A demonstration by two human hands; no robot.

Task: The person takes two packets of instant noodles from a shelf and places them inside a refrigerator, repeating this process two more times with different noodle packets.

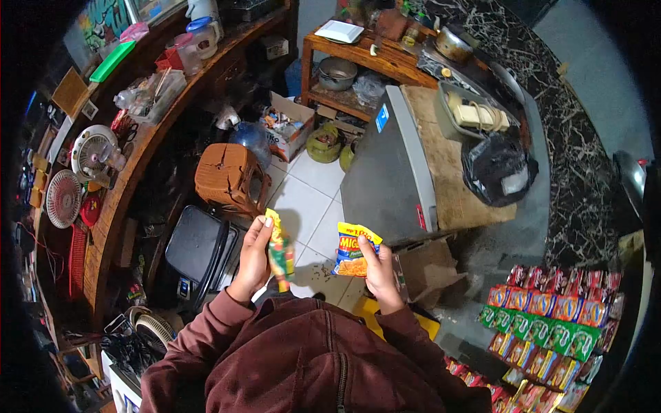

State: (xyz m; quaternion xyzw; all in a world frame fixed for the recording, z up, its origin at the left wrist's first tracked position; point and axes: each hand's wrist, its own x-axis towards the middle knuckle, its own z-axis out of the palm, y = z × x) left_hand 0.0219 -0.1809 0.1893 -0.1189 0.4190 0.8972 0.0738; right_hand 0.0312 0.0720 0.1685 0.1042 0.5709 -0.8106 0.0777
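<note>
In the head view my left hand (255,256) is closed on a yellow, green and red snack packet (280,253), which hangs edge-on and is partly blurred. My right hand (381,273) pinches a yellow and blue instant noodle packet (351,251) by its right side, thumb across the front. Its printed face is turned up toward me. Both packets are held apart in front of my maroon jacket (303,358), above the tiled floor.
A grey fridge (385,165) lies ahead right, with a tub (458,113) and black bag (499,168) on top. To the left stand a brown stool (227,175), a black chair (194,241) and a cluttered wooden counter (113,227). Hanging sachets (551,310) fill the lower right.
</note>
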